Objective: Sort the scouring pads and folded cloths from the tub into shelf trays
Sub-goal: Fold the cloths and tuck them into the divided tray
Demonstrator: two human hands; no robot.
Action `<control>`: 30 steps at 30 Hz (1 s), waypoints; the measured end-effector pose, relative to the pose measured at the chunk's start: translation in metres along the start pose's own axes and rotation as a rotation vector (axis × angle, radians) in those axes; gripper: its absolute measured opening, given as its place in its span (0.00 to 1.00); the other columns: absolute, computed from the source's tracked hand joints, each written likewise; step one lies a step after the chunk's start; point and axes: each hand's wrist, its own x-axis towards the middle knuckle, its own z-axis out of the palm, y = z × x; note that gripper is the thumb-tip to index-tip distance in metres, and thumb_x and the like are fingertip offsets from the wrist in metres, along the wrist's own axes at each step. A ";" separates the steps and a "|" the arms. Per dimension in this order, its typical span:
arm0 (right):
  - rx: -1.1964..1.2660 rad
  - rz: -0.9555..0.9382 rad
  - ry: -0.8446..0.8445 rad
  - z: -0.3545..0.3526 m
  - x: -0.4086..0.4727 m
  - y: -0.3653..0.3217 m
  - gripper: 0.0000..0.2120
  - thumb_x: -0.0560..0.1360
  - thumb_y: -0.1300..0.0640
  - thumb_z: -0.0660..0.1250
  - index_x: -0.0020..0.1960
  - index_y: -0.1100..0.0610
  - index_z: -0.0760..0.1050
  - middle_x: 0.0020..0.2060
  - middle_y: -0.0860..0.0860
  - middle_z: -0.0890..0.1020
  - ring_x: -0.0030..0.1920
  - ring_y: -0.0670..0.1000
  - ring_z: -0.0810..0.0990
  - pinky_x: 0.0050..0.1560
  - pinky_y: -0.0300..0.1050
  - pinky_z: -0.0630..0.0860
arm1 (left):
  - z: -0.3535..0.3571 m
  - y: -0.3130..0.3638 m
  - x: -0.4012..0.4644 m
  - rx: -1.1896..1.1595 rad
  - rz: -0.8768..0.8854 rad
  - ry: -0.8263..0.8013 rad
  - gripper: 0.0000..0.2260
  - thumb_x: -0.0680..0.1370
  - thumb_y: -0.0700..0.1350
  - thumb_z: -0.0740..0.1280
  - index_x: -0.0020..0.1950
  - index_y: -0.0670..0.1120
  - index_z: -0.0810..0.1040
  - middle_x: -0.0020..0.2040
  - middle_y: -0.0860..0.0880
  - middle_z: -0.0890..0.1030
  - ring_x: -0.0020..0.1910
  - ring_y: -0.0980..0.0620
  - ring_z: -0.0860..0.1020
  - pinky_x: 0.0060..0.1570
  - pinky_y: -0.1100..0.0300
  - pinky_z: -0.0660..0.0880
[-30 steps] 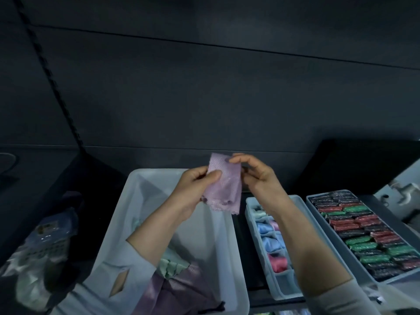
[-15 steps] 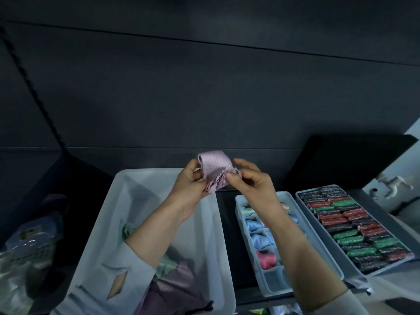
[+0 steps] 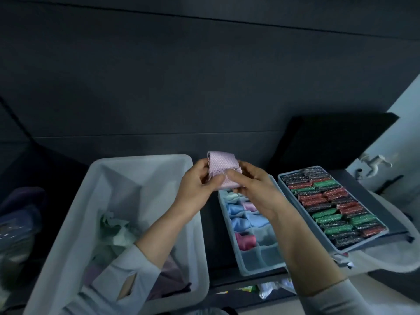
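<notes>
A pale lilac cloth (image 3: 221, 167), rolled into a small bundle, is held between both hands above the gap between tub and trays. My left hand (image 3: 195, 189) grips its left side; my right hand (image 3: 254, 189) pinches its right side and loose edge. Below left stands the white tub (image 3: 109, 178) holding green and purple cloths (image 3: 113, 226). Under my right hand lies the divided tray (image 3: 250, 267) with blue, pink and pale folded cloths. Further right, a tray (image 3: 284, 178) is packed with red, green and black scouring pads (image 3: 329, 201).
A dark panelled wall (image 3: 204, 87) rises behind the shelf. A black block (image 3: 336, 139) stands behind the pad tray. Bags of goods (image 3: 18, 223) lie in shadow at the left. A white tap (image 3: 372, 162) sticks out of a pale wall at the right.
The lilac cloth hung flat between my hands a second ago; since then it has been rolled into a tight bundle and carried slightly right, towards the divided tray.
</notes>
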 end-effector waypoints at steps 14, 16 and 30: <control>-0.045 0.102 -0.108 -0.093 -0.033 0.014 0.09 0.78 0.54 0.66 0.54 0.57 0.81 0.48 0.56 0.83 0.48 0.56 0.83 0.45 0.46 0.79 | 0.065 -0.029 -0.012 0.089 -0.030 -0.122 0.23 0.76 0.28 0.61 0.36 0.53 0.83 0.50 0.53 0.84 0.54 0.53 0.81 0.56 0.54 0.78; -0.202 0.132 -0.197 -0.103 -0.034 0.020 0.13 0.75 0.53 0.69 0.58 0.57 0.80 0.52 0.55 0.84 0.52 0.53 0.84 0.46 0.43 0.80 | 0.076 -0.029 -0.016 0.177 -0.002 -0.175 0.23 0.75 0.26 0.60 0.38 0.52 0.83 0.54 0.56 0.82 0.56 0.61 0.78 0.54 0.68 0.74; -1.077 -0.118 -0.050 -0.145 -0.045 0.126 0.10 0.69 0.63 0.75 0.47 0.52 0.78 0.40 0.47 0.81 0.39 0.46 0.78 0.39 0.35 0.72 | 0.103 -0.107 -0.074 1.026 0.054 -0.133 0.17 0.76 0.38 0.67 0.65 0.47 0.77 0.65 0.50 0.74 0.64 0.48 0.69 0.67 0.58 0.68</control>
